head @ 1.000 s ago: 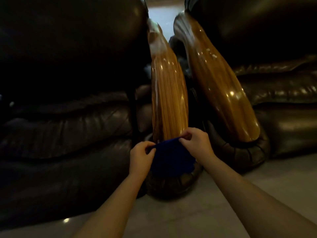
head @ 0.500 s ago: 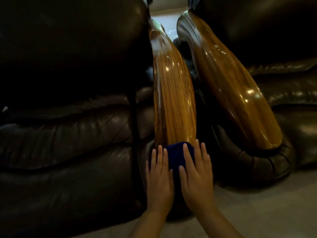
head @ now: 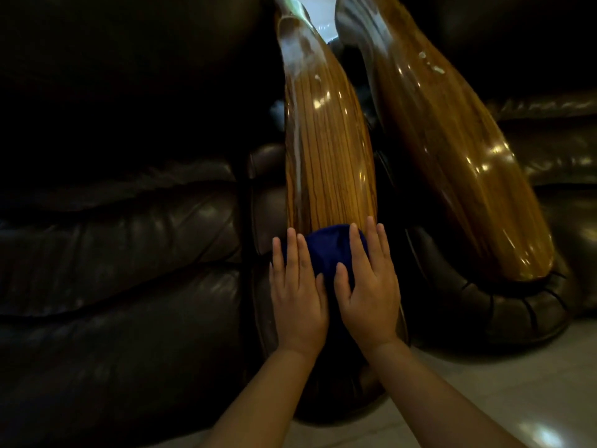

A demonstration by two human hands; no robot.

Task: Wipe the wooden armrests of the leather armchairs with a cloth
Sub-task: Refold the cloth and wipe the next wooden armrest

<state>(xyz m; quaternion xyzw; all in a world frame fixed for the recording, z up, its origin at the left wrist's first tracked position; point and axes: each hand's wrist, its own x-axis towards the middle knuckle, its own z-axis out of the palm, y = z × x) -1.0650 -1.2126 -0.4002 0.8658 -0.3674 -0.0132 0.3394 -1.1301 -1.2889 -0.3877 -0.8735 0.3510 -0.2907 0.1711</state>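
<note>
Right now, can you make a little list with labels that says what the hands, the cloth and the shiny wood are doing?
left hand: flat, fingers spread, pressing on the cloth
right hand: flat, pressing beside it
blue cloth: under both hands, on the near end of the wood
left wooden armrest: being wiped, glossy, striped grain
right wooden armrest: untouched, glossy
leather armchairs: dark brown, side by side
</note>
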